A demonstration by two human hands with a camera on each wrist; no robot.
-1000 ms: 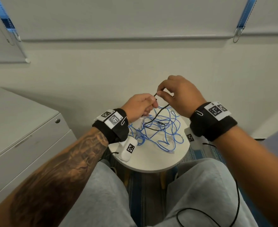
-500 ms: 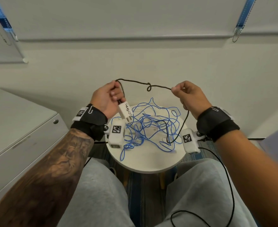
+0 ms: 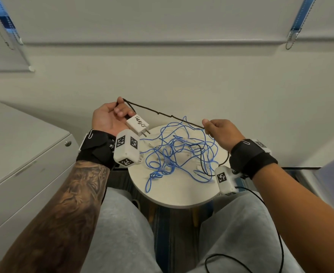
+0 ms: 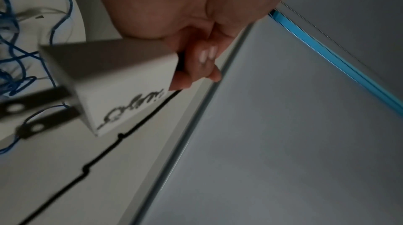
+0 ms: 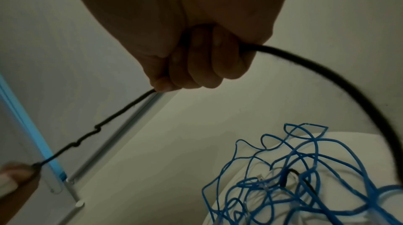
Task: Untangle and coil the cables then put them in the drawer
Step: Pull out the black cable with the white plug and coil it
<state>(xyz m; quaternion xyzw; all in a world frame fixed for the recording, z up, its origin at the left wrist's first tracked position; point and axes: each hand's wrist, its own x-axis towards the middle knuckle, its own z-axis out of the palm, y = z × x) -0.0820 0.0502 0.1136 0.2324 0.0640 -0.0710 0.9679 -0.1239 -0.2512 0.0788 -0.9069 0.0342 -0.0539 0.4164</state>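
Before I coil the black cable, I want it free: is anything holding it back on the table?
Yes. Below the right hand, the thin black cable drops into the tangled blue cable on the round white table, threading among its loops.

Soft even light (wrist views dim, blurred)

A small round white worktop (image 3: 174, 198) sits below and between both hands, carrying a tangled blue cable (image 3: 174, 152) with a black cable (image 3: 202, 164) running through it.
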